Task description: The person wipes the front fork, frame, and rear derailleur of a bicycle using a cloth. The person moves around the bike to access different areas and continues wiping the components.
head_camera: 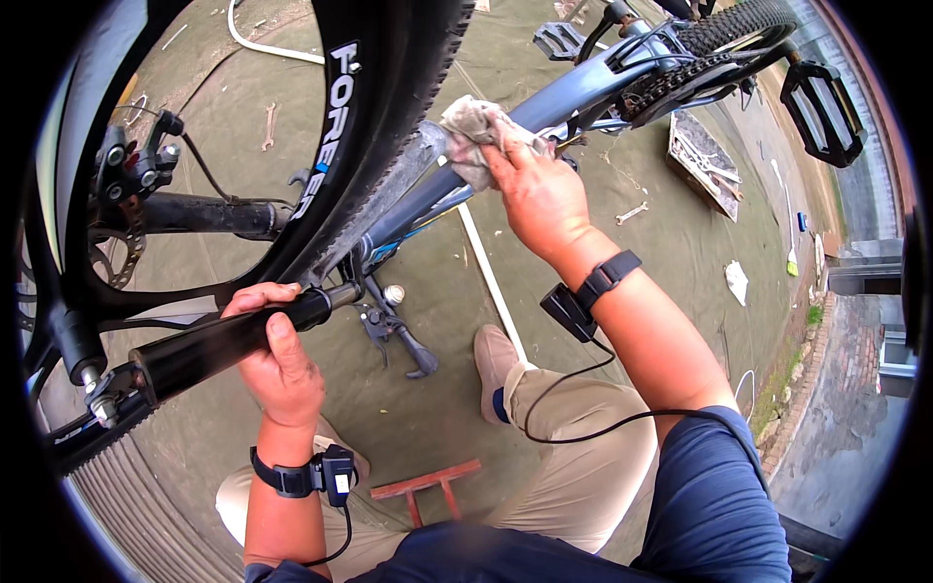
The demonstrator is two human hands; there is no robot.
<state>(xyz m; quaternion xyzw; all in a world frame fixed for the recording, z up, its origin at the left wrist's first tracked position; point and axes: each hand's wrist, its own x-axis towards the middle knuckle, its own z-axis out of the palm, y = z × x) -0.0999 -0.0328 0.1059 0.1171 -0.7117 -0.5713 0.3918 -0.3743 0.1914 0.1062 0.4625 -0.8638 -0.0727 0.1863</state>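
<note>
A bicycle with a blue-grey frame stands upside down before me, its black front wheel (339,138) at the left. My left hand (280,364) is wrapped around a black fork leg (219,346) beside that wheel. With my right hand (539,189) I press a crumpled, stained cloth (470,135) onto the frame's down tube (576,87), close to the tyre. Part of the tube is hidden under the cloth and fingers. Below the fork, a handlebar end with a brake lever (375,324) and a round bell (393,294) rests near the ground sheet.
Open-end wrenches lie on the green ground sheet (430,408), one wrench (632,213) right of my hand and another wrench (270,125) beyond the wheel. A tool tray (703,164) holds several wrenches. Pedals (824,113) jut out at upper right. A red stand (430,481) sits between my legs.
</note>
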